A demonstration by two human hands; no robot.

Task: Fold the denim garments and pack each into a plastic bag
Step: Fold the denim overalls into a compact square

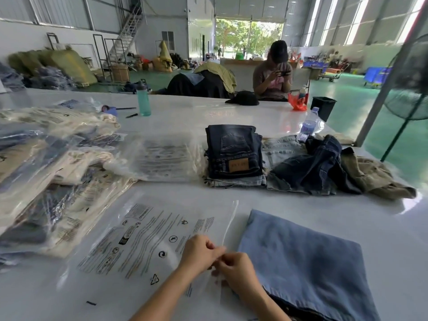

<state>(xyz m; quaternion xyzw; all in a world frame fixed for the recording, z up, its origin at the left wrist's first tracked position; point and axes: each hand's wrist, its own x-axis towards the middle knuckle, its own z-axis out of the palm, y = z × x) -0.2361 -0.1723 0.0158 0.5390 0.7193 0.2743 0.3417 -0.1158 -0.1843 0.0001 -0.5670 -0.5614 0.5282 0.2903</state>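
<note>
Both hands meet at the mouth edge of an empty plastic bag (148,237) lying flat on the desk (289,200). The left hand (199,253) and right hand (234,266) each pinch the film with curled fingers, apparently working the two layers apart. The folded light-blue denim garment (303,262) lies just beside the bag's open end, on the right, not yet inside.

Recommendation for the step in hand: separate the layers fully along the mouth before lifting the garment; slide it in flat, folded edge first, so the fold does not slip open and the film does not bunch.

Containers: the bag in hand holds nothing. To the left, a pile of packed bags (46,181) holds dark and cream garments. A stack of empty bags (166,158) lies beyond. Unbagged: a folded jeans stack (234,154) and a loose clothes heap (324,167).
</note>
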